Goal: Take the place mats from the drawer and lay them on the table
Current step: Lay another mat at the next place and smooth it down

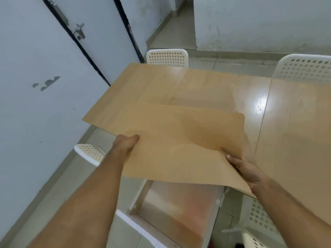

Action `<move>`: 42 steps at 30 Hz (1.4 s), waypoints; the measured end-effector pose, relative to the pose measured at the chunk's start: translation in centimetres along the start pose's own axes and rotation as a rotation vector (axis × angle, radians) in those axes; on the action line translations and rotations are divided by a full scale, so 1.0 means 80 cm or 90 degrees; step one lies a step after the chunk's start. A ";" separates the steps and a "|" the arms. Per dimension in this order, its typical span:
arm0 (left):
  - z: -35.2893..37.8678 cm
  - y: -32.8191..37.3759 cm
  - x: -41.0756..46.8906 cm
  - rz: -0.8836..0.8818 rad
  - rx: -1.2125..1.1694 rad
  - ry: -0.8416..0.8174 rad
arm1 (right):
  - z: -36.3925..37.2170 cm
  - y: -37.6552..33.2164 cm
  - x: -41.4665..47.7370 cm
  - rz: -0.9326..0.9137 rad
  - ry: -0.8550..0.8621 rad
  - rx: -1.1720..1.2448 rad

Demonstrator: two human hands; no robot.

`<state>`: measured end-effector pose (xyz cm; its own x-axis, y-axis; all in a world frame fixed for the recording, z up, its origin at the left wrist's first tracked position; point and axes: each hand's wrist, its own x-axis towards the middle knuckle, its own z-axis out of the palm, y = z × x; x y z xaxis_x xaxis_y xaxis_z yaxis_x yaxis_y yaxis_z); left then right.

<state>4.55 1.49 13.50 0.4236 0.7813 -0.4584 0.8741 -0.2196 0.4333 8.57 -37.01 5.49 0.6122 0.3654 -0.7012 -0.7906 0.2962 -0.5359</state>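
A tan place mat (180,142) is held flat in the air over the near edge of the wooden table (290,122) and over the open drawer (172,210). My left hand (125,145) grips its left edge with the thumb on top. My right hand (245,169) grips its near right corner, which bends down a little. A second mat (206,90) of the same colour seems to lie flat on the table further back. The drawer is pulled out below the table edge and its pale floor shows.
White perforated chairs stand around the table: one at the far end (167,58), one at the far right (304,68), one at the left near my left arm (89,153), one at the lower right (259,221). A grey wall and door (53,86) are close on the left.
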 end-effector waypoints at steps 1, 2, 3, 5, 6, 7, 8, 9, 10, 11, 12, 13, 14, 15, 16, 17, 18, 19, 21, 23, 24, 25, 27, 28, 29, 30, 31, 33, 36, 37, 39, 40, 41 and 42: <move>-0.011 -0.014 -0.001 0.006 -0.030 -0.002 | 0.003 -0.001 -0.002 -0.002 -0.002 -0.008; -0.018 -0.026 -0.003 0.019 -0.043 0.010 | 0.006 -0.002 -0.003 -0.002 -0.006 -0.018; -0.026 -0.042 -0.008 0.033 -0.057 0.031 | 0.008 -0.002 -0.005 -0.003 -0.014 -0.042; -0.038 -0.071 -0.028 0.051 -0.080 0.083 | 0.016 0.003 -0.007 -0.004 -0.027 -0.110; -0.044 -0.086 -0.041 0.053 -0.101 0.108 | 0.023 0.005 -0.008 -0.005 -0.036 -0.145; -0.049 -0.100 -0.049 0.055 -0.126 0.129 | 0.030 0.007 -0.008 -0.011 -0.042 -0.175; -0.056 -0.117 -0.062 0.056 -0.149 0.153 | 0.042 0.010 -0.010 -0.020 -0.055 -0.206; -0.064 -0.132 -0.074 0.060 -0.171 0.174 | 0.053 0.014 -0.012 -0.032 -0.066 -0.232; -0.073 -0.148 -0.085 0.061 -0.194 0.196 | 0.065 0.018 -0.013 -0.043 -0.077 -0.249; -0.081 -0.167 -0.095 0.056 -0.214 0.215 | 0.077 0.023 -0.014 -0.055 -0.084 -0.268; -0.087 -0.183 -0.104 0.047 -0.226 0.226 | 0.086 0.029 -0.014 -0.068 -0.084 -0.285; -0.095 -0.203 -0.114 0.039 -0.240 0.242 | 0.100 0.036 -0.015 -0.080 -0.092 -0.306; -0.104 -0.222 -0.123 0.035 -0.253 0.259 | 0.114 0.045 -0.019 -0.087 -0.103 -0.323; -0.114 -0.241 -0.130 0.035 -0.266 0.270 | 0.130 0.053 -0.025 -0.096 -0.111 -0.335; -0.125 -0.260 -0.136 0.030 -0.274 0.279 | 0.147 0.061 -0.029 -0.107 -0.117 -0.344; -0.135 -0.278 -0.138 0.022 -0.282 0.285 | 0.164 0.068 -0.031 -0.118 -0.119 -0.350; -0.149 -0.299 -0.139 0.010 -0.289 0.293 | 0.183 0.078 -0.034 -0.124 -0.126 -0.358; -0.163 -0.319 -0.138 0.001 -0.296 0.300 | 0.203 0.089 -0.035 -0.126 -0.138 -0.363; -0.199 -0.359 -0.126 -0.002 -0.302 0.315 | 0.248 0.119 -0.035 -0.129 -0.160 -0.373; -0.240 -0.386 -0.108 0.015 -0.310 0.338 | 0.292 0.147 -0.034 -0.141 -0.167 -0.389; -0.261 -0.398 -0.097 0.025 -0.312 0.348 | 0.315 0.163 -0.034 -0.151 -0.166 -0.390; -0.283 -0.410 -0.083 0.035 -0.319 0.353 | 0.340 0.176 -0.032 -0.166 -0.162 -0.389; -0.316 -0.433 -0.058 0.051 -0.342 0.347 | 0.378 0.201 -0.031 -0.195 -0.149 -0.387; -0.330 -0.447 -0.045 0.053 -0.352 0.340 | 0.395 0.217 -0.030 -0.207 -0.140 -0.388; -0.343 -0.461 -0.032 0.055 -0.358 0.333 | 0.411 0.232 -0.031 -0.217 -0.131 -0.388; -0.353 -0.474 -0.020 0.056 -0.363 0.324 | 0.424 0.248 -0.032 -0.227 -0.120 -0.382; -0.363 -0.483 -0.008 0.057 -0.365 0.319 | 0.438 0.261 -0.036 -0.236 -0.107 -0.375; -0.379 -0.492 0.016 0.064 -0.373 0.312 | 0.463 0.276 -0.037 -0.254 -0.081 -0.367; -0.392 -0.490 0.060 0.070 -0.366 0.296 | 0.498 0.281 -0.020 -0.279 -0.050 -0.369; -0.394 -0.486 0.074 0.072 -0.366 0.291 | 0.507 0.280 -0.014 -0.283 -0.047 -0.374; -0.402 -0.473 0.109 0.079 -0.362 0.279 | 0.530 0.276 0.007 -0.289 -0.032 -0.377; -0.407 -0.465 0.129 0.082 -0.353 0.275 | 0.542 0.275 0.021 -0.294 -0.020 -0.373; -0.412 -0.457 0.150 0.084 -0.342 0.271 | 0.556 0.275 0.036 -0.298 -0.013 -0.362; -0.418 -0.453 0.169 0.085 -0.336 0.270 | 0.569 0.277 0.051 -0.297 -0.010 -0.353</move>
<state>-29.36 39.55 17.50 0.2960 0.9520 -0.0784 0.5421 -0.0998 0.8343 -5.95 11.21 12.14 0.8844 0.3233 -0.3365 -0.3339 -0.0655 -0.9403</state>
